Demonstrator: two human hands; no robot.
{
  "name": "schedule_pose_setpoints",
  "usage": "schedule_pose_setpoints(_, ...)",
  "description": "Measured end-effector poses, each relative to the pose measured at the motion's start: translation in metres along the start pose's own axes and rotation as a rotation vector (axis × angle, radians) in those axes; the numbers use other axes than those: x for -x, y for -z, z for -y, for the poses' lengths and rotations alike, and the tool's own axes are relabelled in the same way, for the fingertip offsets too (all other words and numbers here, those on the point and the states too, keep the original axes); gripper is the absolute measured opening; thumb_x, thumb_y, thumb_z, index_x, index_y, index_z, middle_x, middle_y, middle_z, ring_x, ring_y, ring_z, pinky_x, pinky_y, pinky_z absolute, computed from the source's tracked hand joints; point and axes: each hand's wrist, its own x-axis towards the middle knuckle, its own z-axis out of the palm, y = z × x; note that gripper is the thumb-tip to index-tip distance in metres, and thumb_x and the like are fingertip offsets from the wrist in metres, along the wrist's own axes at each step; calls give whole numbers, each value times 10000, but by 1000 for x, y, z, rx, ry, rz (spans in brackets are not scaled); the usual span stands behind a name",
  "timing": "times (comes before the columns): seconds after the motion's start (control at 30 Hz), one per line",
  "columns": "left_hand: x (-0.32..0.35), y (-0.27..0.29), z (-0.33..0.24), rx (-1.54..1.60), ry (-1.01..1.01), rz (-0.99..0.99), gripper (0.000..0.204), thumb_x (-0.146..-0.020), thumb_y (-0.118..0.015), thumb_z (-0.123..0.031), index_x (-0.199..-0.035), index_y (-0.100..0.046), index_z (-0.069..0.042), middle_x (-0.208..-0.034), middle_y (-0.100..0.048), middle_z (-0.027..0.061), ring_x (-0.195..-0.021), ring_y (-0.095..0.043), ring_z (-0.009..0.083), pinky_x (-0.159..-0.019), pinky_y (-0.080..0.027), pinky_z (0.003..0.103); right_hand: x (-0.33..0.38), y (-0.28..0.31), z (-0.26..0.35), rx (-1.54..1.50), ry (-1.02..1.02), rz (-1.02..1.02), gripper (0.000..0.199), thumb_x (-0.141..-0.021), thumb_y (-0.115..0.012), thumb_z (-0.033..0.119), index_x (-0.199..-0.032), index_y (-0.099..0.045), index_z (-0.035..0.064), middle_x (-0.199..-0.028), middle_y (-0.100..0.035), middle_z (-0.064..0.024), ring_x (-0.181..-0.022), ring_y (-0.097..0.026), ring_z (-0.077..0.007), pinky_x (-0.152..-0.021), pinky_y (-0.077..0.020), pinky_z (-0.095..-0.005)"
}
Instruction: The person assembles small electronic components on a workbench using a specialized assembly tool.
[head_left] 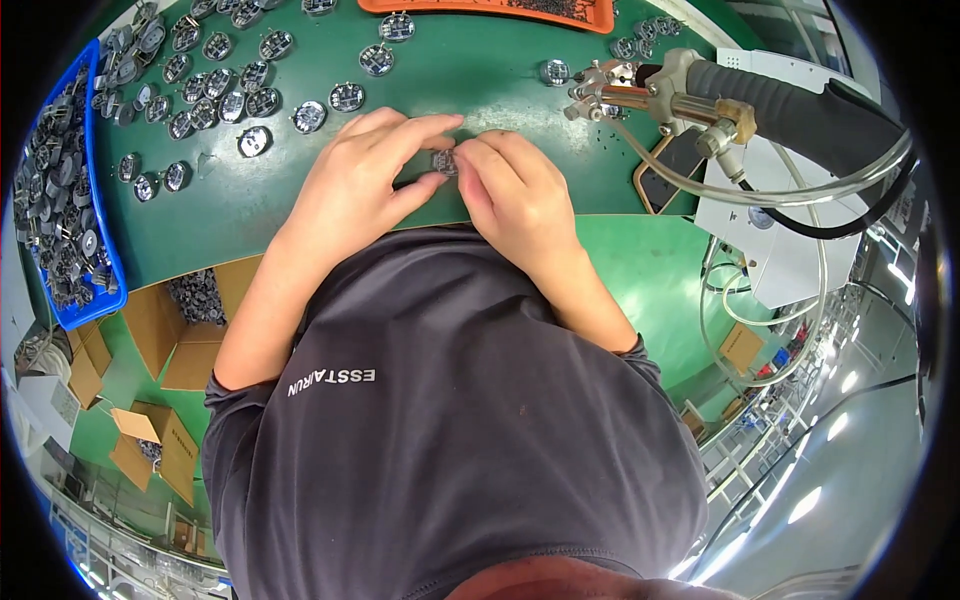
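A small round grey part [444, 160], with metallic pieces showing on its face, is between my two hands near the front edge of the green table. The thumb and a finger of my left hand [362, 168] grip it from the left; the index finger arches above it. My right hand [522, 190] is closed in a pinch at the part's right edge. Whatever those right fingertips hold, if anything, is hidden. Similar round grey parts with silvery faces lie to the left, the closest being one part [347, 97] beyond my left hand.
A blue bin [110, 290] heaped with grey parts stands at the left. An orange tray [480, 12] of tiny dark pieces sits at the far edge. On the right are a metal fixture with hoses [685, 95] and a phone [672, 165]. Open cardboard boxes [195, 355] stand below left.
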Motion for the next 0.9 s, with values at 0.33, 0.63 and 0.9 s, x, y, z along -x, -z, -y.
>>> schedule_pose_setpoints(0.33,-4,6,-9,-73,-20,27,373,-795,-798,-70,-1150,-686,-74,-1035,-727,67,-966,-667,294,-881,-525,408,14,38,19,-67,18,-79,159,-768,-749,-58,-896,-676,0,-807,-665,-134,-741,-683,-273,-641,-555,-374)
schedule_pose_setpoints(0.63,-22,2,-7,-180,-195,-18,274,-814,-762,-46,-1082,-708,-66,-1070,-707,60,-954,-672,276,-829,-539,397,-42,59,-1,-552,-73,-631,957,-829,-838,260,-1579,-298,9,-1558,-436,-266,-1408,-498,-358,-1169,-417,-463)
schedule_pose_setpoints(0.9,-24,4,-11,-149,-226,37,272,-800,-762,-90,-1069,-722,-79,-1056,-700,32,-977,-664,248,-846,-534,375,-80,81,-20,-779,10,-432,797,-892,-765,160,-1557,-349,22,-1374,-585,-258,-1300,-588,-391,-1082,-504,-506)
